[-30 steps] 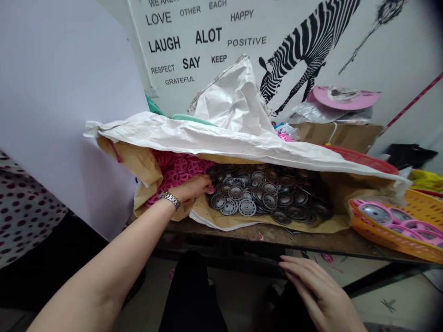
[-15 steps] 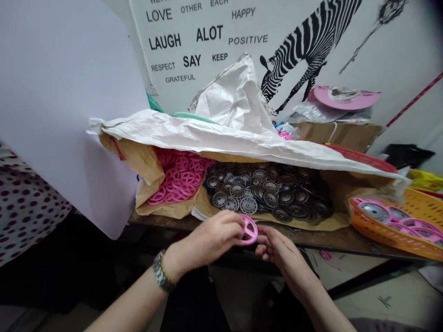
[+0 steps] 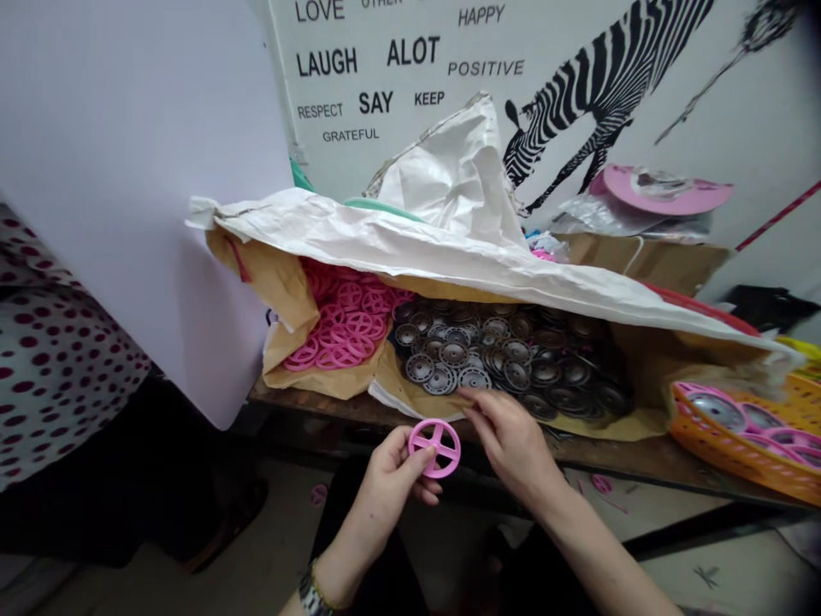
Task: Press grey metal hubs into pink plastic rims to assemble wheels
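In my left hand (image 3: 398,470) is a pink spoked wheel (image 3: 434,425), its flat face turned up toward me. My thumb presses on its hub and the fingers curl beneath it. My right hand (image 3: 513,441) reaches to the front of a pile of dark grey slotted discs (image 3: 516,374), thumb and forefinger apart. Its fingertips are at the lower edge of a front disc (image 3: 473,379); whether they touch it I cannot tell. Left of the discs lies a heap of similar pink wheels (image 3: 350,329).
Both piles lie inside an opened white sack (image 3: 398,244) with brown lining, on a wooden bench (image 3: 616,453). At right an orange basket (image 3: 724,453) contains pink wheels with grey discs in them. A person in a dotted garment (image 3: 57,368) is at left, partly behind a pale panel (image 3: 147,171).
My left hand has lowered and turned the pink wheel from tilted to face-up. My right hand has moved away from the wheel, up to the grey discs. The whole view has shifted slightly.
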`<state>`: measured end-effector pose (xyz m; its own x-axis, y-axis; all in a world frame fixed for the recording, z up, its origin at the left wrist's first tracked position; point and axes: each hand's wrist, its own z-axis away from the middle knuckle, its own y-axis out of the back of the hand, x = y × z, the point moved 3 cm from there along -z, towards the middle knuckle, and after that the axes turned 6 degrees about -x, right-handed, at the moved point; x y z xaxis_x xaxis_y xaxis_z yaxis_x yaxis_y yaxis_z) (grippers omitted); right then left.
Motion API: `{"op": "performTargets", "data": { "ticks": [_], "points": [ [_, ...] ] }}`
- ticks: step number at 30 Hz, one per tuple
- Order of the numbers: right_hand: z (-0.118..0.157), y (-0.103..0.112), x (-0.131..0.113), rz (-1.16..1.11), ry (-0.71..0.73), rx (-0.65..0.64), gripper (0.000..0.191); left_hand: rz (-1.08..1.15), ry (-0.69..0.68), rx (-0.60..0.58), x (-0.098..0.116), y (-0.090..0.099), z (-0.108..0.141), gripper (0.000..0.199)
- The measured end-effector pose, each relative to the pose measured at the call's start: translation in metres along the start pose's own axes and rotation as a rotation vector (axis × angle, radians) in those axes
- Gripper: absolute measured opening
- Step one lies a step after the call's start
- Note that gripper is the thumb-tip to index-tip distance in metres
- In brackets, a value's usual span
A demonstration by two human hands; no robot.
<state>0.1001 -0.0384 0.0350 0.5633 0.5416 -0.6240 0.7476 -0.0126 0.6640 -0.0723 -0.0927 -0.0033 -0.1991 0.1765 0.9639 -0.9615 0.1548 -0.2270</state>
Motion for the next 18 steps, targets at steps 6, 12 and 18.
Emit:
{"op": "performTargets", "data": {
  "ticks": [6,12,18],
  "points": [
    [-0.057,-0.003,0.023,0.656,0.052,-0.068,0.049,0.049,0.018,0.032,-0.010,0.009,0.003,0.051],
    [-0.080,-0.015,0.033,0.688,0.042,-0.088,0.039,0.037,0.021,0.025,-0.017,0.011,0.010,0.045],
    [-0.083,0.003,0.037,0.581,0.020,0.056,0.034,0.099,0.039,0.026,-0.011,0.009,0.011,0.048]
  ]
}}
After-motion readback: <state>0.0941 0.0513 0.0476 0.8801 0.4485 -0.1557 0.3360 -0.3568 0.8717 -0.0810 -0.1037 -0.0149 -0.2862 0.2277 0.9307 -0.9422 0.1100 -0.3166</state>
